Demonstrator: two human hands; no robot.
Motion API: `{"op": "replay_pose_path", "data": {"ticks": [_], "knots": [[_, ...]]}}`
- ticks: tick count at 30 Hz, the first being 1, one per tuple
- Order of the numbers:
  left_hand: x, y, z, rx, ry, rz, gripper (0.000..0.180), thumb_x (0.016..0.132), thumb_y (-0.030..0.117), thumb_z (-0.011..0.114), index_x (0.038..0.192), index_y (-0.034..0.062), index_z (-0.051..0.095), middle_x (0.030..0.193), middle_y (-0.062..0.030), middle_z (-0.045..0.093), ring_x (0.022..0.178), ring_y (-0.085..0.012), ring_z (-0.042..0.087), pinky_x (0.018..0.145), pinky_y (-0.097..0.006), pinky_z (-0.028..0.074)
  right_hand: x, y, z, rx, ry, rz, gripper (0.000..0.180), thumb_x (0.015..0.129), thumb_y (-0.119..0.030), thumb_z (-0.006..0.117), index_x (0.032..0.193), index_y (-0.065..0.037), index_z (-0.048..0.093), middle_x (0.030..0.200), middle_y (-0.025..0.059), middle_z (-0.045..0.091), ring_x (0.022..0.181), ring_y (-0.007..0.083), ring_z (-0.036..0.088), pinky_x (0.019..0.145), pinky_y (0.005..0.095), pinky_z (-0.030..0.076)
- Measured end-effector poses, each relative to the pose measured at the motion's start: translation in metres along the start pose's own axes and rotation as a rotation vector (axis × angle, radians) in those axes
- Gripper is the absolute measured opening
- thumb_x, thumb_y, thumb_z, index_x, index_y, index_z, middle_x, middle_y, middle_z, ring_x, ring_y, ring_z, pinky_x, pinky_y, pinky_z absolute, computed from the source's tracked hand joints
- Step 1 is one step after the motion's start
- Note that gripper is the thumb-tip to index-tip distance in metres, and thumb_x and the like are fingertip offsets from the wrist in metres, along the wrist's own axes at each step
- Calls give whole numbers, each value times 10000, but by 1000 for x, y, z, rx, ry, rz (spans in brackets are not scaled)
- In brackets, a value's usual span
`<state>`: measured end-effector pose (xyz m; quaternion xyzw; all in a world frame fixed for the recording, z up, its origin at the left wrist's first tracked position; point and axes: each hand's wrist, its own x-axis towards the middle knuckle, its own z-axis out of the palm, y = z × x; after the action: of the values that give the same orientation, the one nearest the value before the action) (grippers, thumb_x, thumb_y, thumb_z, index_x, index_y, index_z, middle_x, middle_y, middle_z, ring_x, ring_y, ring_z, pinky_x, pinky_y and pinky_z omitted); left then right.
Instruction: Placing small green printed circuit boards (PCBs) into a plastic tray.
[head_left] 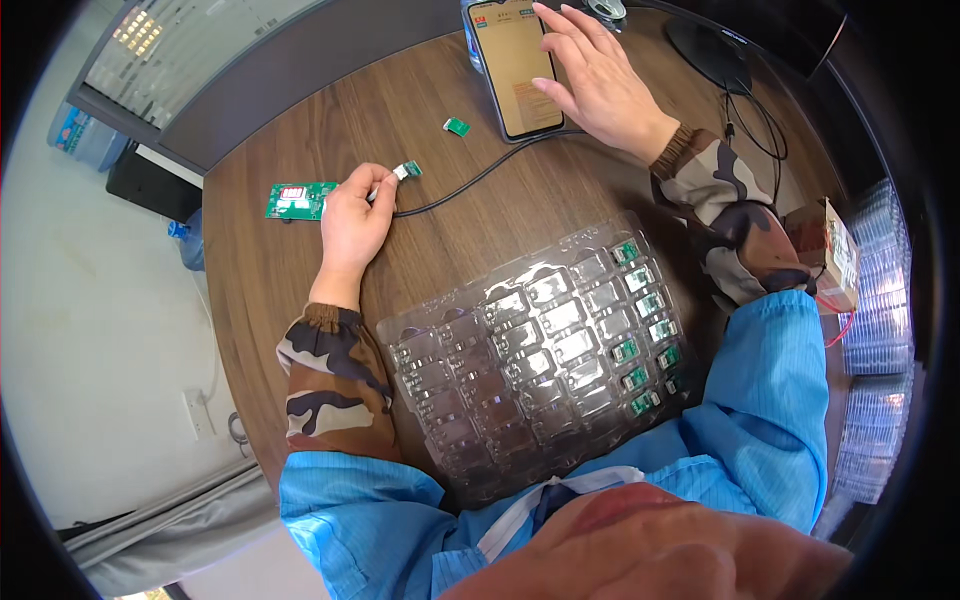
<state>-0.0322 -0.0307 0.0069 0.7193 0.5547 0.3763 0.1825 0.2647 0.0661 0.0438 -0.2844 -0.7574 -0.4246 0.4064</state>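
My left hand (357, 222) is closed in a pinch on a pale cable plug (401, 172). A small green circuit board (413, 168) sits at the plug's end, and a black cable (465, 190) runs from the hand toward the phone. Partly behind that hand lies a larger green circuit board (300, 201) with a red-lit display. With fingers spread, my right hand (605, 95) hovers at the right edge of an upright smartphone (520, 75) and holds nothing; I cannot tell whether a fingertip touches the screen. Between hand and phone lies another small green board (457, 127).
A clear plastic tray (540, 350) lies before me, several green boards in its right-hand pockets. Stacked clear trays (878, 290) and a cardboard box (825, 250) stand at the right. A monitor base (705, 52) with black cables is at the back right, by a low partition (290, 85).
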Motion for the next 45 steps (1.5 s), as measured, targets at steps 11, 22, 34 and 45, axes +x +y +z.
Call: {"op": "replay_pose_path", "data": {"ticks": [11,22,34,45], "knots": [[-1,-3,2,13,14,12,101,809,146,554,768,61,589,546,3,522,506,-148,450,495,-260,365,1,-21,-13,52,-57,-41,169,763,-143,578,844,6,576,903,74,589,830,237,569,728,319,474],[2,-3,1,-1,14,29,120,802,162,549,751,58,583,527,-13,517,480,-172,449,478,-281,363,32,-77,-19,374,-746,60,85,774,-100,512,801,-30,553,797,76,580,690,275,575,637,332,486],[4,-7,-2,-26,-61,141,102,835,118,526,792,34,566,609,-34,532,519,-145,445,515,-257,381,55,-107,-1,425,-854,76,95,688,-111,559,686,-28,607,693,145,597,525,284,558,491,377,468],[1,-7,-4,-34,-63,152,136,866,143,503,804,31,548,590,-13,519,527,-102,447,533,-211,369,13,-29,-207,785,-661,348,48,686,-46,557,733,-42,566,636,67,608,544,266,553,524,338,450]]}}
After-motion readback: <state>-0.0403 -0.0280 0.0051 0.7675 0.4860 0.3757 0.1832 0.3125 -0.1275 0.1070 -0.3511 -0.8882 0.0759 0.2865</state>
